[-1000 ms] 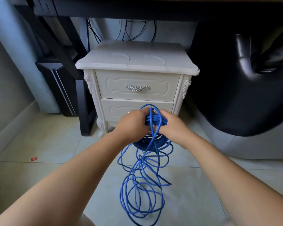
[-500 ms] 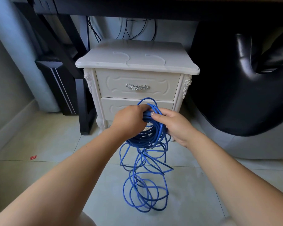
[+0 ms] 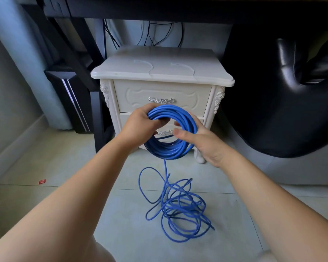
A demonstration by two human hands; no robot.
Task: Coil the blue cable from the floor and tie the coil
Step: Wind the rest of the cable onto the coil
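Gripping the coiled part of the blue cable (image 3: 175, 114) at its upper left, the left hand (image 3: 138, 127) curls its fingers through the loop. The right hand (image 3: 206, 146) clasps the coil's right side, thumb in front. The remaining cable hangs to a loose tangle on the floor (image 3: 119, 227), nearer than the white nightstand (image 3: 159, 72).

My left hand (image 3: 138, 127) and right hand (image 3: 203, 146) are bare. My forearms (image 3: 74, 195) are bare too, right to the frame's edge.
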